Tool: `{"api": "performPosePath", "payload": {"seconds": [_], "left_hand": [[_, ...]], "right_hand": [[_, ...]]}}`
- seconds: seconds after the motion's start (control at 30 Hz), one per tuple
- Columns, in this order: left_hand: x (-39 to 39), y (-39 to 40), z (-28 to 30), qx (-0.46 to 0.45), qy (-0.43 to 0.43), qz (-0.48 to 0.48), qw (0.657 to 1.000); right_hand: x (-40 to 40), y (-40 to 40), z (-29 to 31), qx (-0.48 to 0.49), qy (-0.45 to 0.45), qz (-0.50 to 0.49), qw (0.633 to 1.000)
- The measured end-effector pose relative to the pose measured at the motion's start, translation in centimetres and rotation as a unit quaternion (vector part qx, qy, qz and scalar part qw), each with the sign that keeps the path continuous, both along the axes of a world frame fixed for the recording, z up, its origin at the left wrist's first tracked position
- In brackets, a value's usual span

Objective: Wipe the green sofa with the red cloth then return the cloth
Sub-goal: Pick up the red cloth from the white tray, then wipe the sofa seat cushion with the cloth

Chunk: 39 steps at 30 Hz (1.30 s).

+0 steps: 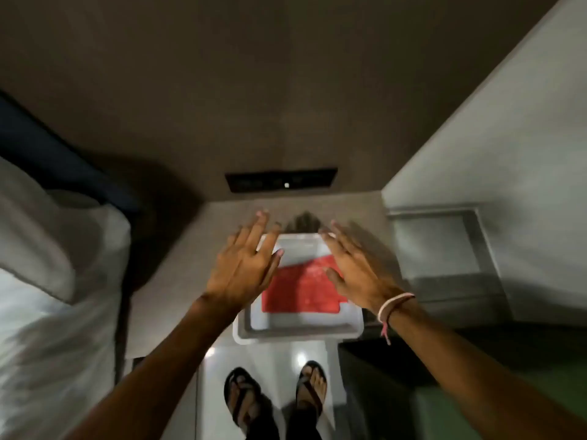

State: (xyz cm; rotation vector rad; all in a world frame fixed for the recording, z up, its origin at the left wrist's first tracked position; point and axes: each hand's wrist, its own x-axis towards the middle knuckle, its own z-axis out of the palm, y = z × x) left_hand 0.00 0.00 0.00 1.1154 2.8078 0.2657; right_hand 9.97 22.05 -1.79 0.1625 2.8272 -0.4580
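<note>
The red cloth (300, 289) lies flat and folded inside a white tray (295, 333) on a low grey surface straight ahead. My left hand (244, 268) hovers over the tray's left edge, palm down, fingers spread, holding nothing. My right hand (352, 268), with a pink band at the wrist, hovers over the cloth's right side, also flat and empty. Whether either hand touches the cloth I cannot tell. A strip of the green sofa (457, 414) shows at the bottom right, under my right forearm.
White bedding (47, 281) fills the left side. A grey cabinet or box (444, 262) stands to the right of the tray, below a pale wall. A dark socket panel (281, 181) sits on the brown wall behind. My sandalled feet (276, 398) stand on glossy white floor.
</note>
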Motion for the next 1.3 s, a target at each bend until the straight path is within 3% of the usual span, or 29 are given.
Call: {"api": "performPosePath", "payload": {"seconds": [0.07, 0.13, 0.23, 0.33, 0.43, 0.53, 0.6, 0.67, 0.7, 0.8, 0.87, 0.97, 1.07, 1.17, 1.3], "left_hand": [[-0.1, 1.0, -5.6, -0.121, -0.119, -0.032, 0.985], [-0.2, 1.5, -10.1, -0.172, -0.199, -0.034, 0.964], [0.0, 1.6, -14.4, -0.153, -0.218, -0.013, 0.964], [-0.1, 1.3, -15.7, -0.142, -0.242, 0.019, 0.959], [-0.5, 0.6, -15.8, -0.065, -0.305, 0.078, 0.947], [-1.0, 0.0, -15.0, -0.03, -0.334, 0.081, 0.939], [-1.3, -0.3, -13.7, -0.004, -0.345, 0.076, 0.936], [-1.7, -0.8, -11.6, 0.069, -0.382, 0.108, 0.915], [-1.8, -0.8, -10.4, 0.131, -0.423, 0.136, 0.886], [-1.6, 0.5, -6.0, 0.272, -0.494, 0.215, 0.797], [-1.1, 2.3, -3.1, 0.332, -0.49, 0.23, 0.773], [2.2, 5.9, 1.7, 0.397, -0.498, 0.152, 0.756], [8.0, 9.3, 5.0, 0.39, -0.511, 0.064, 0.763], [16.6, 13.4, 5.6, 0.307, -0.543, -0.015, 0.781], [31.1, 17.8, 3.4, 0.176, -0.571, -0.123, 0.792]], "right_hand": [[-0.1, 0.4, -4.9, -0.065, -0.098, 0.003, 0.993], [-0.6, 1.1, -9.4, -0.071, -0.134, -0.008, 0.988], [-1.0, 1.9, -13.8, -0.032, -0.146, 0.01, 0.989], [-1.1, 1.8, -14.7, 0.017, -0.098, 0.03, 0.995], [-0.7, 1.6, -14.3, 0.024, -0.076, 0.033, 0.996], [-0.3, 1.8, -13.6, -0.013, -0.103, 0.032, 0.994], [0.2, 2.2, -12.8, -0.107, -0.115, -0.034, 0.987], [0.6, 2.7, -10.9, -0.26, -0.122, -0.153, 0.946], [0.8, 2.8, -9.7, -0.355, -0.118, -0.221, 0.901], [2.6, 2.4, -5.1, -0.606, -0.068, -0.385, 0.693], [4.7, 2.1, -2.1, -0.687, -0.016, -0.402, 0.606], [10.7, 2.0, 1.9, -0.737, 0.111, -0.419, 0.519], [18.9, 2.2, 3.9, -0.71, 0.225, -0.465, 0.479], [30.2, 2.2, 4.0, -0.584, 0.303, -0.565, 0.497], [46.5, 1.0, 2.5, -0.382, 0.313, -0.698, 0.519]]}}
